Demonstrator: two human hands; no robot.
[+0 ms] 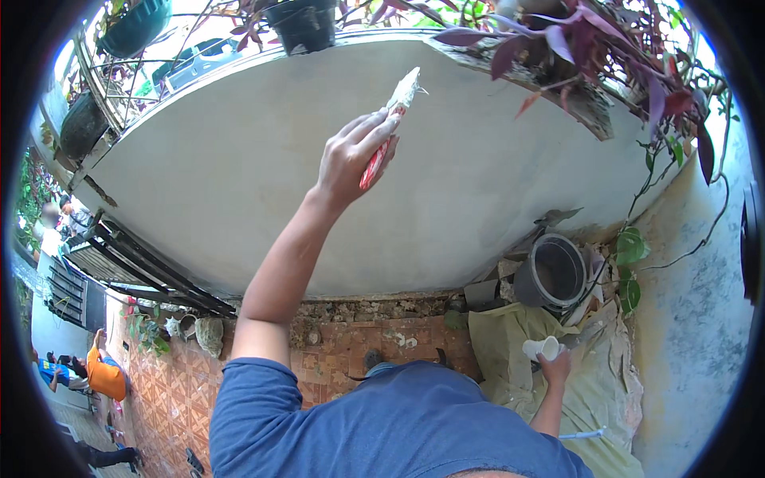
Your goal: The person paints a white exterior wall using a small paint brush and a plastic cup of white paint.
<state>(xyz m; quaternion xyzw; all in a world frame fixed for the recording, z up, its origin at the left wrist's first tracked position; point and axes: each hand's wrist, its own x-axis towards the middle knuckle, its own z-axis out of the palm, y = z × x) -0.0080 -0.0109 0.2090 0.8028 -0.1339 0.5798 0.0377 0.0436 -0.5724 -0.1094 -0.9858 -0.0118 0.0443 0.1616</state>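
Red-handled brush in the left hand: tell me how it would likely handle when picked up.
The brush is probably light: slim, and held up by the left hand alone. Its white-coated bristles likely bend, as stray ones stick out. The handle may be slippery if its white streaks are wet.

Bright daylight pours over the top of the wall (pixel 454 175), burning the gaps among the plants (pixel 586 40) to white, while the wall's face takes a soft, even light. The fisheye bows the wall's edges and ends in a black rim; the people (pixel 106 378) at far left are small and soft, perhaps out of focus.
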